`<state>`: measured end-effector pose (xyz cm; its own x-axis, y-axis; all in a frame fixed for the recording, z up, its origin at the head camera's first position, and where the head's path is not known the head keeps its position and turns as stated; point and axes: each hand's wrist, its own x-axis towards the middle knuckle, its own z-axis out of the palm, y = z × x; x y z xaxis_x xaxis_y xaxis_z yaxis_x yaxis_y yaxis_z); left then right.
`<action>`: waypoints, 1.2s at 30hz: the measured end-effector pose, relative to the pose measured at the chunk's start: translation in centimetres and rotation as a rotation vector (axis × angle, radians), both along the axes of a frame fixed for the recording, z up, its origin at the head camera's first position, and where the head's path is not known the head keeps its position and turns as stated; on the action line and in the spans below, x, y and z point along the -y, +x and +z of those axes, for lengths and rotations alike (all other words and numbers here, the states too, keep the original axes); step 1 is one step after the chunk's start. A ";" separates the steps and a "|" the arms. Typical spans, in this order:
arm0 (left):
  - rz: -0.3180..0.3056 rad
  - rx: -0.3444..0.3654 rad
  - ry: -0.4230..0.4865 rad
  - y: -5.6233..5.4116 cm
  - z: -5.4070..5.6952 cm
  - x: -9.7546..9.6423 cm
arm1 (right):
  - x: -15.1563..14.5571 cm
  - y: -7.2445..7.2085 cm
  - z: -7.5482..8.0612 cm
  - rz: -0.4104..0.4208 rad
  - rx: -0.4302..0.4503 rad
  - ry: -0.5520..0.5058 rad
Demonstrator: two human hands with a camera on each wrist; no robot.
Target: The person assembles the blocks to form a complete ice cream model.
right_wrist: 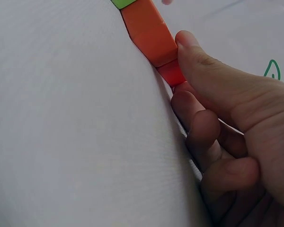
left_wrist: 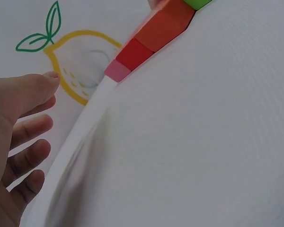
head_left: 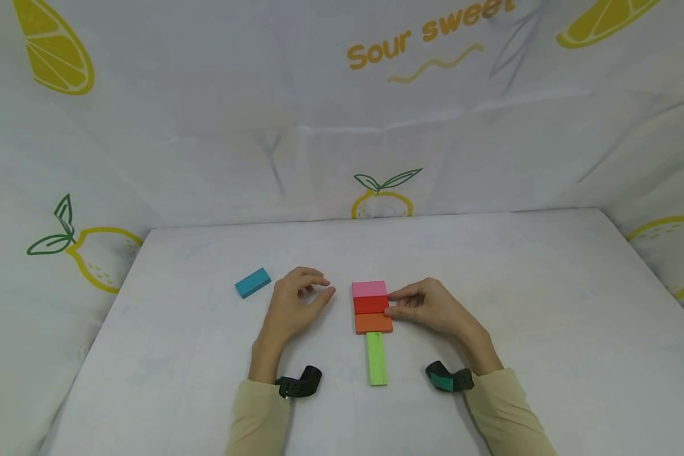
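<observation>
At the middle of the table, a pink block [head_left: 368,289], a red block [head_left: 370,305] and an orange block [head_left: 373,323] lie side by side, long sides touching. A lime green block [head_left: 376,360] extends from the orange one toward the person. My right hand [head_left: 433,308] holds the right end of the red block between thumb and index finger, the thumb beside the orange edge [right_wrist: 168,52]. Its other fingers are curled near the tabletop. My left hand [head_left: 294,302] hovers left of the blocks, loosely bent, with nothing in it.
A blue block [head_left: 253,283] lies apart, behind and left of the left hand. Both wrists wear a dark band, the left one [head_left: 300,382] and the right one [head_left: 449,378]. A white cloth with lemon prints [head_left: 382,206] hangs behind the white table [head_left: 547,285].
</observation>
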<state>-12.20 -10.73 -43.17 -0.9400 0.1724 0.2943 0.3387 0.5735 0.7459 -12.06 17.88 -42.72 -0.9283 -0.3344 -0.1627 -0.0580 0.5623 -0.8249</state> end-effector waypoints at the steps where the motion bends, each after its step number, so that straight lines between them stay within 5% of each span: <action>1: -0.003 -0.012 0.009 0.0 0.0 0.1 | 0.0 0.0 0.0 0.000 -0.001 0.000; 12: 0.029 -0.065 0.045 -0.1 -0.1 1.6 | -0.1 0.0 -0.1 0.006 -0.006 -0.016; 22: 0.140 -0.156 0.090 -0.1 -0.4 3.7 | -0.1 0.0 0.0 0.007 -0.007 -0.005; 36: 0.271 -0.173 0.130 -0.1 -0.6 6.0 | 0.0 0.0 0.1 -0.003 0.006 0.010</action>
<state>-12.31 -16.70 -43.73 -0.8807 -0.1257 0.4567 0.3153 0.5641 0.7632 -12.06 17.88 -42.67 -0.9283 -0.3296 -0.1722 -0.0508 0.5711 -0.8193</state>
